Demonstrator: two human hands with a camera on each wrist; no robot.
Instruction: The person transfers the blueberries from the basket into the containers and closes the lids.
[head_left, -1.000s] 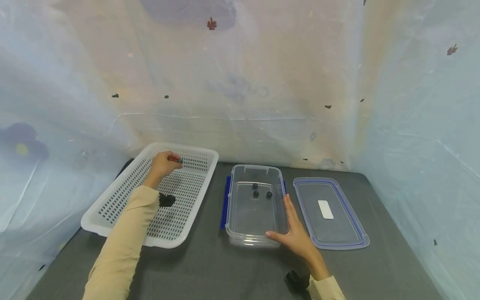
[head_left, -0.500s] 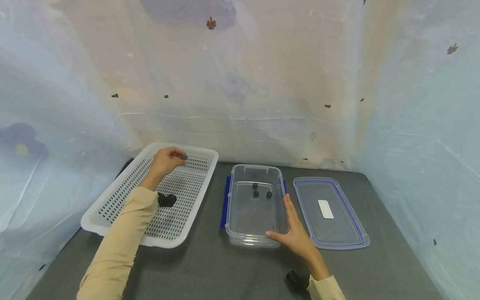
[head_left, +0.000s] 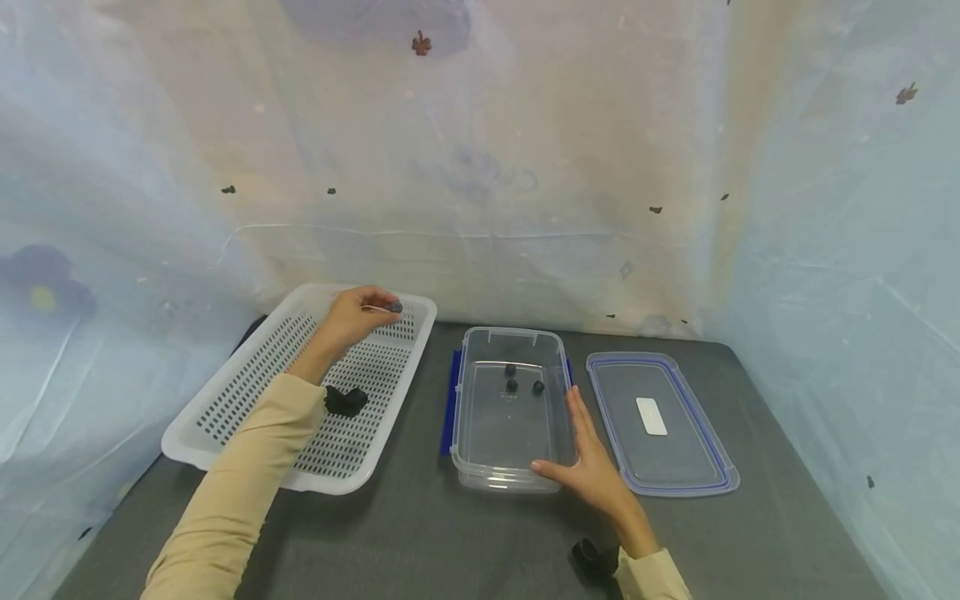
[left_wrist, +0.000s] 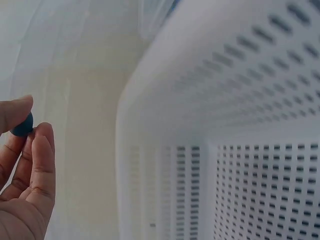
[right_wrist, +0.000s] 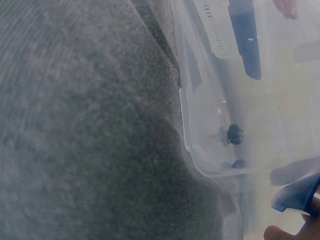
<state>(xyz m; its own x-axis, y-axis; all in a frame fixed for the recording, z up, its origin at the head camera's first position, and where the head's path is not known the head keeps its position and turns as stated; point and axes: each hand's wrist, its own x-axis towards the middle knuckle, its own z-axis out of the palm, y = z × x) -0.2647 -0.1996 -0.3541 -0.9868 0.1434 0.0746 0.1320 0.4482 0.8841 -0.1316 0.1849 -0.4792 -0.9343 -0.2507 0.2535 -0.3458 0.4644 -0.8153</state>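
Observation:
A small blueberry (head_left: 397, 307) is pinched between thumb and fingertips of my left hand (head_left: 358, 316), over the far end of the white slotted basket (head_left: 405, 417). In the left wrist view this blueberry (left_wrist: 22, 126) looks smooth and blue, partly covered by the thumb. My right hand (head_left: 596, 475) rests against the right side of a clear plastic box (head_left: 459, 421), fingers straight along the side and thumb at the near rim. Inside the box, toward its far half, lie 3 dark blueberries (head_left: 538, 387).
Right of the box lies its clear lid (head_left: 690, 458) with a blue seal and a white label (head_left: 651, 417). Blue clips (head_left: 450, 408) hang at the box's sides. A grey tabletop (head_left: 405, 542) bears everything, with a patterned sheet (head_left: 480, 167) behind.
My left hand has moved right and slightly up with the blueberry, from inside the basket toward its far right rim. The right hand and box have stayed in place.

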